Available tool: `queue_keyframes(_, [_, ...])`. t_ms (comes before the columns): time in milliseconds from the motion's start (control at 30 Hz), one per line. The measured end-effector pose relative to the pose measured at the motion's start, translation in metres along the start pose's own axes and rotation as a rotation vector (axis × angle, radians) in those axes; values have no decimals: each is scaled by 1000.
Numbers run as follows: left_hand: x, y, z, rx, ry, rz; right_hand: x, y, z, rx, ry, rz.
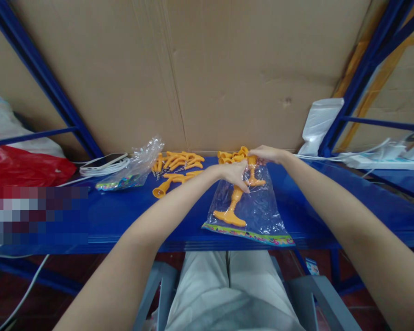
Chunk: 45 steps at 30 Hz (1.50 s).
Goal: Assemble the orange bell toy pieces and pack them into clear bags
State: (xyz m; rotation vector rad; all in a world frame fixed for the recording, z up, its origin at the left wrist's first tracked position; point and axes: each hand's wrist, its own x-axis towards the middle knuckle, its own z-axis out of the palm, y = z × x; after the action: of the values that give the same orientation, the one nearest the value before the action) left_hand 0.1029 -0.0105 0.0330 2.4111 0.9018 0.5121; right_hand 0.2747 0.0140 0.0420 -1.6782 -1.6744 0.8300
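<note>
My left hand (235,174) is over a clear plastic bag (262,207), its thumb and forefinger apart; the other fingers are partly hidden. Under its thumb is the upper end of a yellow-orange T-handled plastic piece (230,215), which lies on the bag or inside it; I cannot tell which. At the bag's far end my right hand (267,154) has its fingers closed round the top of a second T-handled piece (253,172), whose crossbar points toward me. A colourful printed strip (248,235) runs along the bag's near edge. Behind my hands are several yellow cup-shaped pieces (229,157).
Left of my hands lie several yellow handles with chains (179,161) and a yellow piece with a flared end (160,189). Farther left are a crumpled clear bag (138,165) and coiled white cable (105,169). A power strip (376,161) and white packet (320,124) stand right.
</note>
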Motion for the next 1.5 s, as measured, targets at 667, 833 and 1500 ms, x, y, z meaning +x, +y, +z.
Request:
queue_keyframes(667, [16,-48,9,334,438,36,12,-24,25,-373,-47,-137])
queue_keyframes(833, [17,-42,8,386,382,-1,14,-23,19,-458,-41,-185])
queue_keyframes(1500, [-51,-23,25,411,268,11,-1,-25,21,-240,-158,-92])
